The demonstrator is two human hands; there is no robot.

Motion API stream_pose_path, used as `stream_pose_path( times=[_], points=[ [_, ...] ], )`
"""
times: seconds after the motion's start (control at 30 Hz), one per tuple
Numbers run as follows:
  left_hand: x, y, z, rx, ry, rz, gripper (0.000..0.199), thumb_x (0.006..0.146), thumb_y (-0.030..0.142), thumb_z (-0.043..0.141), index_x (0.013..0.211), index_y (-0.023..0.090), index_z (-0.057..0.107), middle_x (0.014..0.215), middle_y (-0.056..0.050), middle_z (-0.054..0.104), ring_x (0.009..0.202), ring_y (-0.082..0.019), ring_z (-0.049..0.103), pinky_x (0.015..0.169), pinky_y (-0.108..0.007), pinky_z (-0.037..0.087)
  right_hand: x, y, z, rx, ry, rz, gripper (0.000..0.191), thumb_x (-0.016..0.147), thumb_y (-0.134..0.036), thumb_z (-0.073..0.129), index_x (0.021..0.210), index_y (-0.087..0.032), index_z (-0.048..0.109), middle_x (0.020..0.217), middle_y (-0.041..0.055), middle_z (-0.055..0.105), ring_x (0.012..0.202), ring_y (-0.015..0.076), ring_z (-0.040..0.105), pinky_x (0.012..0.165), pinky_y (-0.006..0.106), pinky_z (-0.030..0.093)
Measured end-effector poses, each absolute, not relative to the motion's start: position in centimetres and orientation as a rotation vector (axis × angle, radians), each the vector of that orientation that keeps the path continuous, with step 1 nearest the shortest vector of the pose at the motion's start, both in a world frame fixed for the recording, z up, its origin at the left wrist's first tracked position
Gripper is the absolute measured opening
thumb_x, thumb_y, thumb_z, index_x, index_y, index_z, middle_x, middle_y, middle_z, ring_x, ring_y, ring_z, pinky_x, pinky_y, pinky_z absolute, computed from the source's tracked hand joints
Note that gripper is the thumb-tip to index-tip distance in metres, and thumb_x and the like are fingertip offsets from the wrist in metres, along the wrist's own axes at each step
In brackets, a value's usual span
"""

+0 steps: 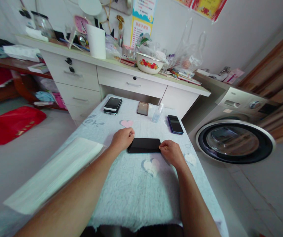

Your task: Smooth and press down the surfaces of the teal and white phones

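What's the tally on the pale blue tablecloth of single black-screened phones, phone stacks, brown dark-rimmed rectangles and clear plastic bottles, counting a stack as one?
Single phones: 2 (glossy black phone, dark blue-edged phone)
Phone stack: 1
Brown dark-rimmed rectangle: 1
Clear plastic bottle: 1
Total: 5

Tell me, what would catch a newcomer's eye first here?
Probably the black phone in the middle of the picture, the left hand at one end and the right hand at the other. Then perhaps the round washing machine door on the right and the red bag at the left edge.
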State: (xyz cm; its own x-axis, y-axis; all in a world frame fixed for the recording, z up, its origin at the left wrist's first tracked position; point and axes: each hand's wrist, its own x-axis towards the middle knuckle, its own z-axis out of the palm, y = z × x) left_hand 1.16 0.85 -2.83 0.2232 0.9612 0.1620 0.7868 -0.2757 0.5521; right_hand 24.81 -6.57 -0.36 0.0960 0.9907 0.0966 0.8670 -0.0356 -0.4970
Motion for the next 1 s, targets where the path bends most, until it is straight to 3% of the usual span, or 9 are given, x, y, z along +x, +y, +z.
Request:
stream_pose_path(
  times=[1.0],
  points=[
    [1.17, 0.73, -2.57, 2.16, 1.627, 0.7, 0.017, 0.078, 0.02, 0.049, 0.081, 0.022, 0.065, 0.074, 0.0, 0.069, 0.072, -0.017, 0.061, 0.061, -0.026, 0.036, 24.11, -7.33, 0.34, -1.767, -1.95, 0.521, 0.015, 0.073, -0.014, 0.054, 0.072, -0.019, 0.068, 0.073, 0.0015, 0.067, 0.068, 0.0134, 0.059, 0.063, 0.022, 0.041]
  ],
)
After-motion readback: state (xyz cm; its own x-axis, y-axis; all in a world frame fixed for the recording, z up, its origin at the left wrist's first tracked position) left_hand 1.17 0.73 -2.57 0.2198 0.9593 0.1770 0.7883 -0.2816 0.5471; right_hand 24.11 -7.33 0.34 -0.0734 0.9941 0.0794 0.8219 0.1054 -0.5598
